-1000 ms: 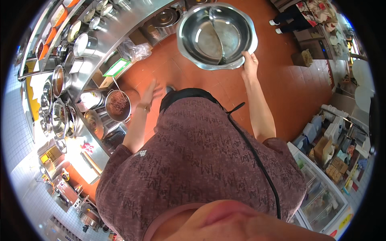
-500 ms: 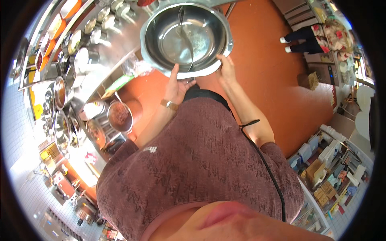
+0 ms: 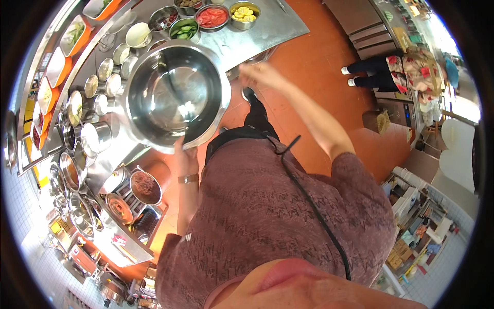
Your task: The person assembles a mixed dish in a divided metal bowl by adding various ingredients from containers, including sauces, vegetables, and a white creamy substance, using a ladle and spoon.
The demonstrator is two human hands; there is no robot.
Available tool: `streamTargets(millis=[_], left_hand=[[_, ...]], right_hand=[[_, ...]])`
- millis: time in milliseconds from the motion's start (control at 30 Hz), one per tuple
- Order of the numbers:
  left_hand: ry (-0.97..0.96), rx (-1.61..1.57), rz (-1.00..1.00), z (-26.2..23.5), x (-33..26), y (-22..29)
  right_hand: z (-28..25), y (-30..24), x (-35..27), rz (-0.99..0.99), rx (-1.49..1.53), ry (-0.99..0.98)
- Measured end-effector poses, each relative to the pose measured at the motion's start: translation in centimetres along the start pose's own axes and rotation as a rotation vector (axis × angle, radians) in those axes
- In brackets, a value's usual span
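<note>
A wide, shiny steel hot pot [image 3: 208, 121] with a curved inner divider is over the edge of the steel counter at left. My left hand [image 3: 186, 158] grips its near rim, thumb on top and the other fingers mostly hidden below. Whether the pot's base touches the counter cannot be made out. My right hand [image 3: 263, 75] is off the pot, to the right of it near the counter's corner. Its fingers are loosely bent and slightly blurred, with nothing seen in them.
Steel bowls of tomato slices [image 3: 212, 17], cucumber slices [image 3: 184, 30] and yellow rounds [image 3: 244, 14] stand on the counter [image 3: 280, 26]. More bowls and pots line its left. A pot of reddish-brown food [image 3: 145, 186] is below. Another person [image 3: 393, 69] stands at far right.
The hot pot has moved left, from over the floor to over the counter edge. My right hand has let go of its rim; my left hand still holds it. My body has turned left.
</note>
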State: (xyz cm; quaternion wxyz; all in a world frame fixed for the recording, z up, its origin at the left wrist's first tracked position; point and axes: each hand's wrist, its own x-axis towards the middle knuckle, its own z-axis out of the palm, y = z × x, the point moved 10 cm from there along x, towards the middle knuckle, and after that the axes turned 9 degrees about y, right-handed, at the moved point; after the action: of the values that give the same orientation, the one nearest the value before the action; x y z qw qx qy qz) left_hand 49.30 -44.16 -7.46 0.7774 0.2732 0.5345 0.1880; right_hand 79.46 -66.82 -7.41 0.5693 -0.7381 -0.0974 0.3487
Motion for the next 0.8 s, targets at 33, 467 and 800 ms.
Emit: streamTargets(millis=[33,467,800], left_hand=[[0.004,-0.01,0.005,-0.7,1.7,-0.2],[0.387,-0.109,0.121,5.8,-1.2,-1.4],[0.437,-0.17,0.126,5.8,-0.5,-3.1]], right_hand=[[-5.0,0.1,4.9,-0.173,-0.188,0.121],[-10.1,-1.9,32.7,-0.421,-1.395,-0.338],[-12.8,-4.2,33.6,-0.437,-1.021,-0.084]])
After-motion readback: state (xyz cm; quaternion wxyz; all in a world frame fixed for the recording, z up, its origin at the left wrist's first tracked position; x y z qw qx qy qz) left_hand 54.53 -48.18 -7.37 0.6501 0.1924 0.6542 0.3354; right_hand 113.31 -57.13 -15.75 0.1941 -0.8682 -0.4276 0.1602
